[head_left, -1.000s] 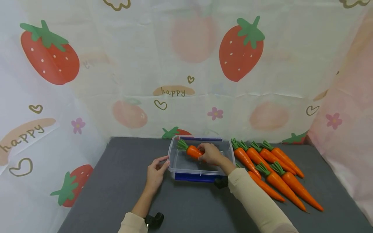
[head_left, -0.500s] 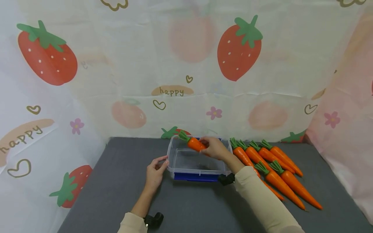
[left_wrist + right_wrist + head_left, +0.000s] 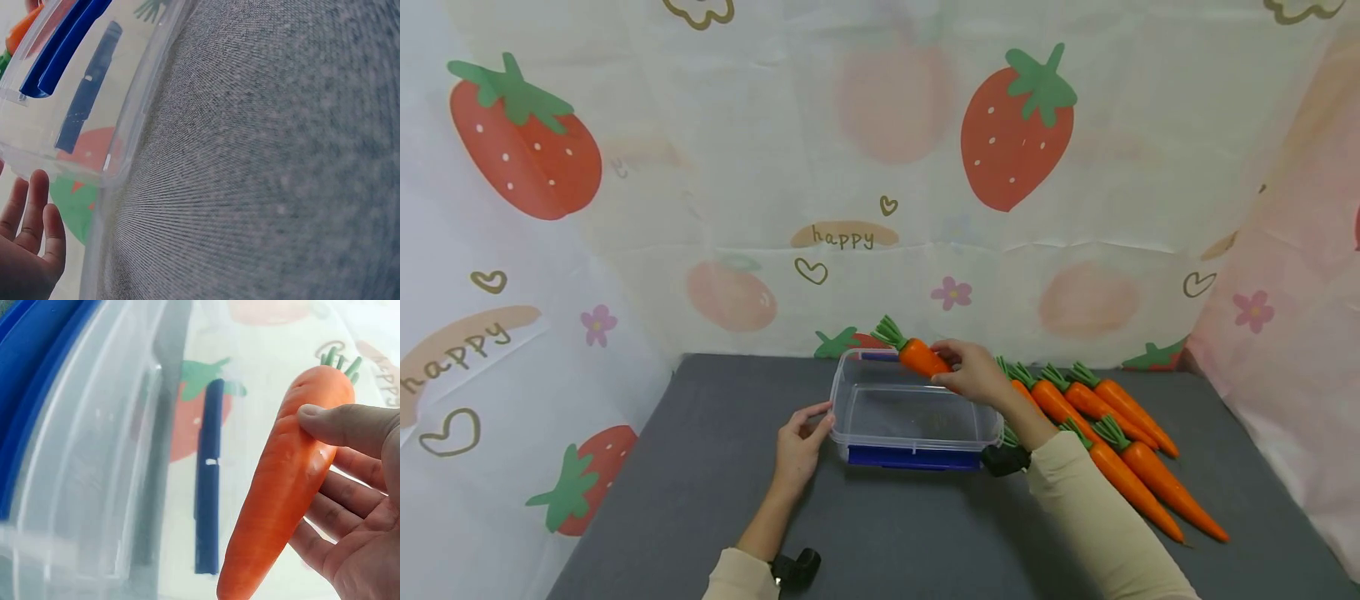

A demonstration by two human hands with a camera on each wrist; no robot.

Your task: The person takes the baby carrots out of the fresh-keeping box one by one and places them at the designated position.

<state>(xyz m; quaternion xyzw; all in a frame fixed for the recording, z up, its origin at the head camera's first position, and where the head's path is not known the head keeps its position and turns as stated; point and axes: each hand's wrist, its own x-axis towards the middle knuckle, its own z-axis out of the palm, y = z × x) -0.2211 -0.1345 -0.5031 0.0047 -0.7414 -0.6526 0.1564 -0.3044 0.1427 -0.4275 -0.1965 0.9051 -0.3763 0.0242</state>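
Note:
A clear plastic box [image 3: 887, 439] with blue latches stands on the grey table. Thumb and fingers of my right hand [image 3: 976, 377] pinch an orange carrot [image 3: 921, 357] with a green stalk, held above the box's back right part. The right wrist view shows that carrot [image 3: 281, 481] tilted, its tip pointing down, with the thumb on one side and the fingers behind. At the box's left end, the fingertips of my left hand [image 3: 799, 454] touch the wall. In the left wrist view the fingers [image 3: 37, 209] look fairly straight beside the box corner.
Several carrots [image 3: 1138, 415] lie side by side to the right of the box, partly hidden by my right arm. Behind the grey table [image 3: 730, 417] hangs a cloth backdrop [image 3: 880, 183] printed with strawberries. A black wrist camera [image 3: 797, 568] sits on my left wrist.
My right hand has lifted the carrot up from inside the box and moved it to the right, above the rim. The left hand has stayed at the box's left end.

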